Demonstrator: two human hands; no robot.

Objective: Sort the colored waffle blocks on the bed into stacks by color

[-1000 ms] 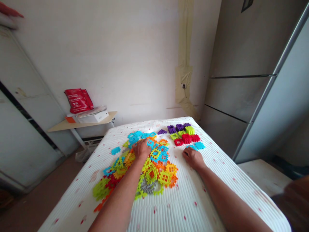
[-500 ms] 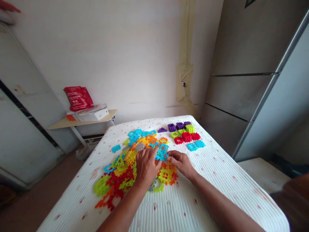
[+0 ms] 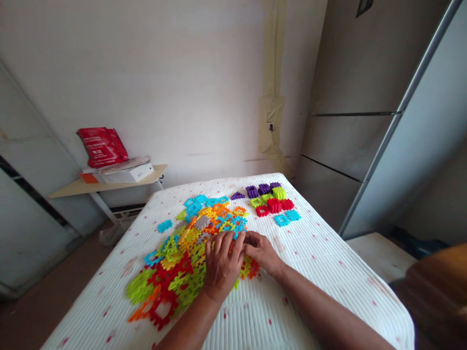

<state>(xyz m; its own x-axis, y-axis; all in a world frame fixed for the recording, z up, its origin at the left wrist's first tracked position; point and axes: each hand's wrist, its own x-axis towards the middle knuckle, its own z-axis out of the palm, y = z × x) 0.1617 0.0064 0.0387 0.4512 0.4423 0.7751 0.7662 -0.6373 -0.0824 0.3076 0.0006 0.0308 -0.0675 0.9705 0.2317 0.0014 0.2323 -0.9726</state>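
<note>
A loose heap of interlocking plastic tiles (image 3: pixel 189 238) in blue, yellow, orange, red, green and grey lies in the middle of the table. On the heap's near right part rests my left hand (image 3: pixel 222 265), fingers bent and close together. My right hand (image 3: pixel 264 253) meets it from the right with its fingers curled in. Their fingertips come together over the tiles, and whatever is between them is hidden. Just beyond the hands are blue tiles (image 3: pixel 239 223). Orange and green tiles (image 3: pixel 251 267) show beneath my right hand.
Sorted tiles stand at the back right: purple stacks (image 3: pixel 251 191), a green stack (image 3: pixel 279 192), a red stack (image 3: pixel 274 205) and two blue tiles (image 3: pixel 281 220). A side table (image 3: pixel 69 188) at left bears a red bag (image 3: pixel 102 147) and a white box (image 3: pixel 131 173). A grey refrigerator (image 3: pixel 339 131) stands right.
Both hands have moved closer to me and together, away from the blue tiles that lay between them. The view has shifted slightly to the right.
</note>
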